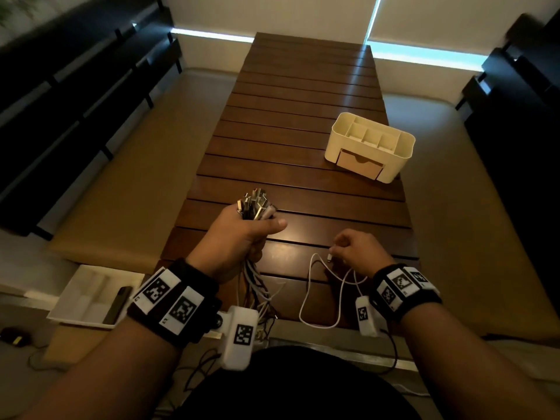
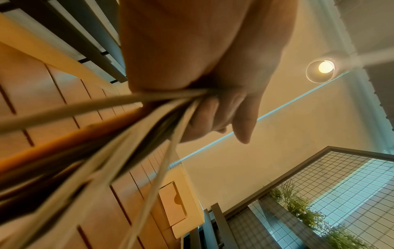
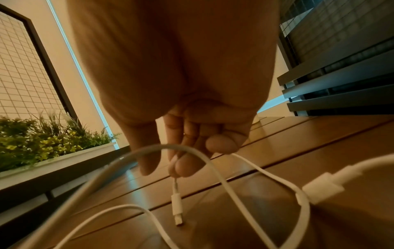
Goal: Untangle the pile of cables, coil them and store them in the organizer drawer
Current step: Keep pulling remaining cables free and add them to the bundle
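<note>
Holding a thick bundle of cables (image 1: 256, 207) upright in a closed fist, the left hand (image 1: 239, 237) keeps the plug ends fanned above the knuckles while the loose tails hang below the wrist toward the person. The right hand (image 1: 359, 248) sits apart from it, to its right and slightly nearer the body, pinching a single white cable (image 1: 315, 298) just behind its small connector (image 3: 177, 210); the rest of that cable lies in slack loops on the counter (image 1: 303, 116), running back from the fingers toward the person. The organizer (image 1: 369, 147) stands well beyond both hands, ahead and to the right, its drawer (image 1: 359, 165) closed and facing them. The right hand is the nearer one to it, so coiling likely starts there.
</note>
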A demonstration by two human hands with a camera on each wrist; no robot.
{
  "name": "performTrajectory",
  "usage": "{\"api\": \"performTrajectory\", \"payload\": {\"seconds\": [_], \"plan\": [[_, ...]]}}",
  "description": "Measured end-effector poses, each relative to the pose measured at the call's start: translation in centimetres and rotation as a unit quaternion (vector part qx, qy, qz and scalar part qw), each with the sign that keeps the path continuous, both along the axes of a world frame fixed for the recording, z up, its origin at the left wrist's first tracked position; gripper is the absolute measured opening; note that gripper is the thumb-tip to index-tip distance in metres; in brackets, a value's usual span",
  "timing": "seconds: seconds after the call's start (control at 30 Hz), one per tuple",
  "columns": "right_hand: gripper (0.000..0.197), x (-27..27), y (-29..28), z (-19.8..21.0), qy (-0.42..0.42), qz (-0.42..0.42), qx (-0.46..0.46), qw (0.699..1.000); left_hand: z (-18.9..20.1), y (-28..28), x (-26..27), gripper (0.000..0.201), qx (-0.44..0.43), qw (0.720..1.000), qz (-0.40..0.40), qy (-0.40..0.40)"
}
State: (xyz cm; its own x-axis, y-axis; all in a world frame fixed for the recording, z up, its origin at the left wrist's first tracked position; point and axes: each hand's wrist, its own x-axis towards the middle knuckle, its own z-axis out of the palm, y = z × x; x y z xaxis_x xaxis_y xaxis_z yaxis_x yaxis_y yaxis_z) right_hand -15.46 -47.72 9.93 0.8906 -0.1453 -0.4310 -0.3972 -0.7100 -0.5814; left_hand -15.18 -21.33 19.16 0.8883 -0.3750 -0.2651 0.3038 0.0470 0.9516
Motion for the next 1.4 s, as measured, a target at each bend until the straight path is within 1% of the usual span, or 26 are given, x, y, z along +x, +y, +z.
{"api": "performTrajectory", "payload": {"seconds": [0.07, 0.17, 0.23, 0.27, 0.4, 0.57, 0.67, 0.77, 0.87, 0.93, 1.0, 1.03, 1.23, 1.33, 1.4], "plan": [[0.011, 0.1, -0.3, -0.4, 0.003, -0.024, -0.031, 0.999, -0.1, 0.1, 0.2, 0.022, -0.001, 1.000, 0.001, 0.006], [0.013, 0.2, -2.1, -0.8, -0.013, -0.087, -0.054, 0.995, -0.3, 0.3, 0.6, 0.024, -0.002, 1.000, 0.005, 0.015], [0.013, 0.1, -3.7, -1.1, 0.005, -0.108, -0.066, 0.992, -0.5, 0.3, 0.6, 0.026, -0.003, 1.000, 0.007, 0.020], [0.012, 0.0, -4.5, -1.4, 0.027, -0.110, -0.071, 0.991, -0.5, 0.3, 0.7, 0.025, -0.001, 1.000, 0.005, 0.019], [0.016, -0.6, -6.3, -1.5, 0.103, -0.073, -0.062, 0.990, -0.6, 0.0, 0.8, 0.024, 0.005, 1.000, -0.002, 0.017], [0.020, -1.1, -6.2, -1.7, 0.139, -0.019, -0.086, 0.986, -0.7, -0.1, 1.1, 0.021, 0.004, 1.000, -0.006, 0.024], [0.018, -1.2, -5.8, -1.7, 0.156, -0.007, -0.108, 0.982, -0.6, -0.3, 1.0, 0.016, 0.010, 1.000, -0.010, 0.022], [0.017, -1.2, -5.4, -2.0, 0.118, -0.020, -0.093, 0.988, -0.6, -0.4, 0.9, 0.018, 0.010, 1.000, -0.014, 0.022], [0.015, -0.9, -4.0, -1.9, 0.047, -0.035, -0.024, 0.998, -0.6, -0.5, 0.8, 0.022, 0.013, 1.000, -0.013, 0.022], [0.015, -0.4, -2.8, -1.5, 0.000, -0.054, 0.030, 0.998, -0.6, -0.5, 0.7, 0.022, 0.011, 1.000, -0.008, 0.025], [0.016, 0.3, -2.1, -1.2, -0.037, -0.073, 0.057, 0.995, -0.6, -0.4, 0.6, 0.021, 0.011, 1.000, -0.003, 0.028], [0.015, 0.6, -2.0, -1.3, -0.043, -0.081, 0.058, 0.994, -0.6, -0.3, 0.6, 0.020, 0.012, 1.000, 0.000, 0.029], [0.009, 0.9, -2.9, -2.7, -0.033, -0.104, 0.003, 0.994, -0.9, 0.7, 0.3, 0.022, 0.006, 0.999, 0.014, 0.032], [0.009, 0.8, -3.2, -3.1, -0.026, -0.097, -0.030, 0.995, -0.9, 1.0, 0.3, 0.021, 0.005, 0.999, 0.015, 0.032], [0.010, 0.8, -3.1, -3.3, -0.003, -0.089, -0.047, 0.995, -0.9, 1.0, 0.3, 0.021, 0.005, 0.999, 0.016, 0.032]]}}
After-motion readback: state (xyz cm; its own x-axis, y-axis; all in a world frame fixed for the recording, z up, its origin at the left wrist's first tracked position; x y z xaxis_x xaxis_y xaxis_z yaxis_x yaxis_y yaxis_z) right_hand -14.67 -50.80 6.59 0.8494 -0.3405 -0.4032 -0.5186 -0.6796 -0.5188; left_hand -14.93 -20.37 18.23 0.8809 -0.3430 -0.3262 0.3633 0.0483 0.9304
